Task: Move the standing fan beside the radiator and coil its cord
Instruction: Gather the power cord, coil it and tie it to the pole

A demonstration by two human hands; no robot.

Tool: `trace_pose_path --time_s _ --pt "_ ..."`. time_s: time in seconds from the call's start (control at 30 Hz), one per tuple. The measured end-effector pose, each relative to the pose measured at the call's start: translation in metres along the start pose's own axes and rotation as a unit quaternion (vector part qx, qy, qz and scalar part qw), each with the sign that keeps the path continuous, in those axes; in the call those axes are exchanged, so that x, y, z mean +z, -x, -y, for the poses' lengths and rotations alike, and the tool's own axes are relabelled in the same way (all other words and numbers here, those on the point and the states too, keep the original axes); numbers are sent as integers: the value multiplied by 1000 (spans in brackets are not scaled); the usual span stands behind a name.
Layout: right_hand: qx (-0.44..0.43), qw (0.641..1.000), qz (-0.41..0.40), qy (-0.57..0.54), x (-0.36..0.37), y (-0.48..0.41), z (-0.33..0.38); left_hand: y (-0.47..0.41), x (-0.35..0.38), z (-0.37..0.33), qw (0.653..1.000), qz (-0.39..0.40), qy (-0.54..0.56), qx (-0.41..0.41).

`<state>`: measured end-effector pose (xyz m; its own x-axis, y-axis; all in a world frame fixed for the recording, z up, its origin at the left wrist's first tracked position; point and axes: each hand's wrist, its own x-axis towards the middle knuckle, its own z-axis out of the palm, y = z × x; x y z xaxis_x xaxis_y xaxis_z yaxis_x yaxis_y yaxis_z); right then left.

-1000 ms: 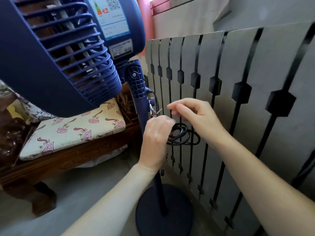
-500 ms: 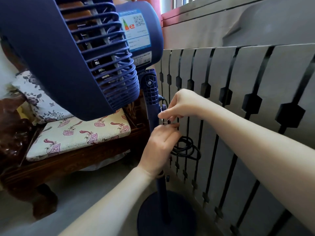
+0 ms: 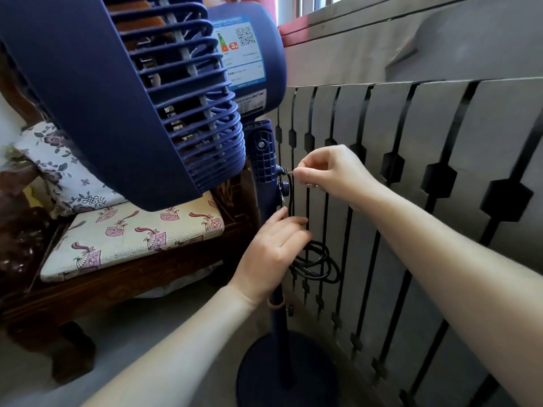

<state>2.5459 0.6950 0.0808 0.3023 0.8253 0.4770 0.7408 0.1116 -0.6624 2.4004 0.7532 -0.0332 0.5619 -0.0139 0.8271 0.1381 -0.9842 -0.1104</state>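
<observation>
Fan standing beside radiator; left hand clamping coiled cord, right hand pinching a small fastener at pole; next: securing coil likely needing steady tension

Standing fan, navy: head fills upper left of frame, pole and round base at lower centre, just beside grey slatted radiator cover on the right. Black cord: coiled loops at centre, gripped by left hand. Right hand pinches a small metal piece by the pole's knob. Cushioned wooden bench at left.
</observation>
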Motion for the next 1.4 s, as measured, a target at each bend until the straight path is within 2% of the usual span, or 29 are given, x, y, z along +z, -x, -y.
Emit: trace_pose_path --time_s 0.13,0.2,0.27,0.37,0.47,0.53,0.63,0.77,0.87,0.93,1.03,1.07,1.1,1.13,1.17,1.27,1.3,1.33,1.4 --pt "-10 984 -53 -168 -4 18 -21 1 0 -1 999 -11 29 -31" --pt "20 966 -76 -245 -3 30 -31 -1 0 -2 997 -20 50 -61" --pt "64 958 -89 -264 6 46 -41 -5 0 -6 992 -39 78 -90" --pt "107 961 -81 -243 23 72 -56 -16 -1 -13 983 -70 114 -125" --pt "116 967 -73 -213 33 85 -61 -28 -5 -14 953 -80 182 -228" --pt "115 967 -98 -204 34 86 -62 -36 -5 -14 936 -83 204 -275" --pt "118 959 -171 -193 33 83 -55 -44 -6 -21 919 -93 236 -301" --pt "90 987 -131 -6 38 85 -44 -43 -7 -27 891 -96 296 -329" --pt "158 977 -140 -38 33 82 -44 -38 -11 -28 879 -88 331 -332" --pt "226 948 -143 -175 31 79 -47 -37 -13 -26 878 -86 328 -337" --pt "307 834 -148 -434 28 77 -44 -38 -15 -24 869 -89 331 -355" --pt "317 795 -150 -496 28 78 -42 -38 -16 -25 868 -90 331 -358" --pt "316 769 -151 -534 27 79 -39 -38 -17 -25 870 -89 329 -357" --pt "305 764 -149 -549 28 80 -35 -38 -18 -26 876 -83 319 -353" --pt "276 784 -138 -538 28 82 -32 -40 -18 -26 885 -73 304 -344" --pt "126 924 -60 -355 29 87 -17 -44 -18 -25 920 -33 231 -315" --pt "79 949 -39 -303 28 87 -13 -45 -18 -24 931 -18 203 -304" --pt "55 959 -25 -277 26 86 -8 -46 -17 -24 938 -7 180 -295" --pt "57 965 -32 -252 23 84 -3 -46 -17 -25 950 7 140 -279"
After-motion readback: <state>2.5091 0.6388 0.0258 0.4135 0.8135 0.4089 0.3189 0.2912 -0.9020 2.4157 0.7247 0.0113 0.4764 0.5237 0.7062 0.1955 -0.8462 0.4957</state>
